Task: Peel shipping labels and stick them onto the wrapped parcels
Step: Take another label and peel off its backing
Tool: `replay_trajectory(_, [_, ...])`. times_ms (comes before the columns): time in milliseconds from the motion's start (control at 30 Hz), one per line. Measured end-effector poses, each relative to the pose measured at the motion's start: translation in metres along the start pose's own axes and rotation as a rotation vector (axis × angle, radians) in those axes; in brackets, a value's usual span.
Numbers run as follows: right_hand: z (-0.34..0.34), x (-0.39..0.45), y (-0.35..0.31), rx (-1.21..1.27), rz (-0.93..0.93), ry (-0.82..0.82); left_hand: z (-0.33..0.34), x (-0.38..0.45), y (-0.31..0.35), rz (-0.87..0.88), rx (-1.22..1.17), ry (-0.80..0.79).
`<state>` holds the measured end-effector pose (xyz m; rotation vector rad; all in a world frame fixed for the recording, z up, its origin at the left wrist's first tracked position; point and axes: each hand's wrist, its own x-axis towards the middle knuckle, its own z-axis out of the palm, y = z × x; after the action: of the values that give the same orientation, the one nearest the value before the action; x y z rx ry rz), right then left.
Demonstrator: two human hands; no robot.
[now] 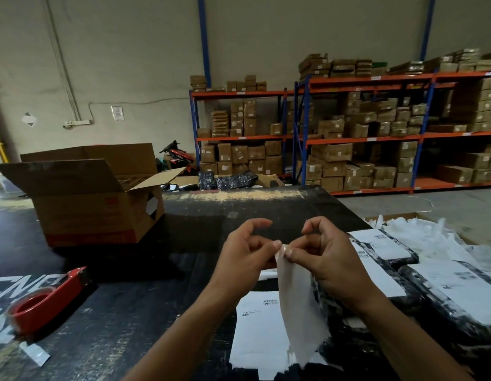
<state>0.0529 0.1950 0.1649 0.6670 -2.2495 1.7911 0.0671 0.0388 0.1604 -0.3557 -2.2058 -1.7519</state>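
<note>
White paper label (299, 306) is being pinched at its top corner by the left hand (244, 257) and right hand (329, 259), peeling it apart; next it needs pulling off carefully.

We are in a warehouse: metal shelves (376, 138) stacked with brown boxes (332, 152) line a bare wall, above a concrete floor (431, 202) and a packing table (239, 210).

Matt white paper label (299, 306), glossy black plastic-wrapped parcels (412, 301), scuffed dark table (123, 320).
</note>
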Motion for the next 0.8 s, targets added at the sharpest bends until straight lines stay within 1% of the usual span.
replay_trajectory(200, [-0.011,0.002,0.004,0.015,0.074,0.048,-0.015,0.005,-0.001,-0.012,-0.04,0.108])
replay_trajectory(300, [-0.006,0.005,0.0,0.033,0.086,0.039,-0.012,0.006,0.001,0.02,-0.043,0.106])
replay_trajectory(467, [0.009,0.008,-0.004,-0.027,0.063,-0.017,-0.007,0.005,0.005,0.059,-0.064,0.063])
replay_trajectory(567, [0.009,0.011,-0.005,-0.044,0.055,-0.017,-0.012,0.005,0.006,0.058,-0.049,0.087])
replay_trajectory(667, [-0.002,0.017,-0.007,-0.064,0.06,0.024,-0.03,0.012,0.002,0.015,-0.103,0.198])
replay_trajectory(800, [-0.03,0.033,-0.004,-0.082,0.088,0.11,-0.064,0.028,-0.013,-0.106,-0.283,0.394])
